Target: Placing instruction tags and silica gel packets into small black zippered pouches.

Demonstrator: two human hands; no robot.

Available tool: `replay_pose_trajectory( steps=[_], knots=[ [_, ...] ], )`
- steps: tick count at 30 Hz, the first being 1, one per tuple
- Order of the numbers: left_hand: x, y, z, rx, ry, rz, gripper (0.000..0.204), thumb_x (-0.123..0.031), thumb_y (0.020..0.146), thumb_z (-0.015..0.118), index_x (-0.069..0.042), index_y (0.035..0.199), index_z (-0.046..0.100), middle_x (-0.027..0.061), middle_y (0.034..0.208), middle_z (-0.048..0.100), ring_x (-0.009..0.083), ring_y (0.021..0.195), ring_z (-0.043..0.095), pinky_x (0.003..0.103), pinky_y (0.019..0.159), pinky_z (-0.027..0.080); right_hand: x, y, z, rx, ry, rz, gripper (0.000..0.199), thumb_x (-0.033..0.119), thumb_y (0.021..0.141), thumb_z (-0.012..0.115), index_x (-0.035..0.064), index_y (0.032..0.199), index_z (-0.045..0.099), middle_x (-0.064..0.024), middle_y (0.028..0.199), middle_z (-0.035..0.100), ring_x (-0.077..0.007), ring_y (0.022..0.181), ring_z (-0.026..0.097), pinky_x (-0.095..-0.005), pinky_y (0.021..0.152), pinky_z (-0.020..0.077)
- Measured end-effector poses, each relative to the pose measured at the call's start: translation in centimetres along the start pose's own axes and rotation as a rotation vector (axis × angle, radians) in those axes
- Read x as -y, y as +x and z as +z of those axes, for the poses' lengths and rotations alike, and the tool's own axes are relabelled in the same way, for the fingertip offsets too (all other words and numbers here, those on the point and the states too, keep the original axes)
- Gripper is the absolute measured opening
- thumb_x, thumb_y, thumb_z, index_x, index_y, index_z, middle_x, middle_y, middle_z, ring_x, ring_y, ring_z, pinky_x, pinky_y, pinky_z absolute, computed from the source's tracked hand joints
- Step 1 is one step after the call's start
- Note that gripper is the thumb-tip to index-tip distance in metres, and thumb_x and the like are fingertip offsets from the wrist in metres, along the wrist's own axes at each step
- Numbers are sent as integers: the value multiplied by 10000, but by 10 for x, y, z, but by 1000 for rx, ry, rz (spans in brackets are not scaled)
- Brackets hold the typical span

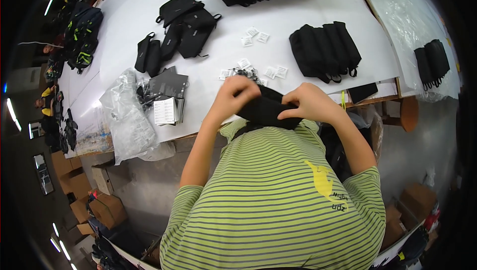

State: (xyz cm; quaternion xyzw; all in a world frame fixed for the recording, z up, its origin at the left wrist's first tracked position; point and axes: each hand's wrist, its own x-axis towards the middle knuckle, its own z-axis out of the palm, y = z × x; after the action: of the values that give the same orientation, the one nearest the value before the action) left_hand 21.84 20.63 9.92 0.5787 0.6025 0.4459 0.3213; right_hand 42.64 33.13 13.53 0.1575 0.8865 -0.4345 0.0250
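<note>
Small print covers a white card (pixel 165 111) near the table's (pixel 124 26) front edge and marks square white sachets (pixel 263 37) farther back. At that edge, the right hand (pixel 312 102) pinches a soft black fabric piece (pixel 264 112); the left hand's (pixel 233 96) fingers curl at its left end, grip unclear.

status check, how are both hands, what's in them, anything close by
Right hand pinching black fabric item. Left hand curled at its left side, grip unclear. Small white packets on table just beyond.
</note>
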Motion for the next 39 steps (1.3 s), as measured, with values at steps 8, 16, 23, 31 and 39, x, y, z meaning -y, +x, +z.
replay_pose_trajectory(
  steps=[8, 16, 23, 31, 39],
  knots=[
    [178, -8, 2, -445, 553, -743, 499, -321, 656, 798, 0, 954, 557, 147, 1011, 524, 264, 849, 567, 357, 758, 469, -1, -9, -3, -141, -70, 18, 302, 289, 675, 764, 15, 672, 635, -91, 476, 473, -222, 409, 415, -301, 449, 332],
    [193, -19, -10, -463, 384, -716, 374, -212, 648, 795, -13, 845, 547, 111, 854, 588, 226, 729, 579, 329, 657, 469, 1, -9, -7, -227, -225, 86, 286, 361, 704, 724, 79, 724, 684, -81, 507, 567, -242, 462, 557, -305, 489, 431],
    [131, -15, -27, -707, 221, -445, 197, -87, 734, 697, -6, 882, 595, 100, 757, 630, 204, 670, 589, 307, 648, 463, -10, -3, 6, -278, -332, -8, 278, 332, 690, 733, 64, 712, 667, -98, 530, 560, -275, 487, 540, -346, 489, 420],
    [-33, 3, -11, -250, 608, 127, 148, -178, 734, 716, -115, 862, 677, 43, 1063, 581, 244, 1054, 470, 366, 932, 300, 6, 11, 4, -265, -498, -171, 236, 297, 740, 679, 101, 636, 597, -77, 521, 546, -272, 513, 558, -357, 497, 427],
    [14, -3, -2, -782, -314, -109, 792, -321, 737, 756, -65, 1348, 323, 73, 1321, 417, 226, 1161, 429, 384, 982, 330, 15, 16, 4, -531, -249, -174, 195, 251, 682, 752, 75, 743, 697, -74, 555, 589, -226, 446, 505, -315, 471, 391]
  ],
)
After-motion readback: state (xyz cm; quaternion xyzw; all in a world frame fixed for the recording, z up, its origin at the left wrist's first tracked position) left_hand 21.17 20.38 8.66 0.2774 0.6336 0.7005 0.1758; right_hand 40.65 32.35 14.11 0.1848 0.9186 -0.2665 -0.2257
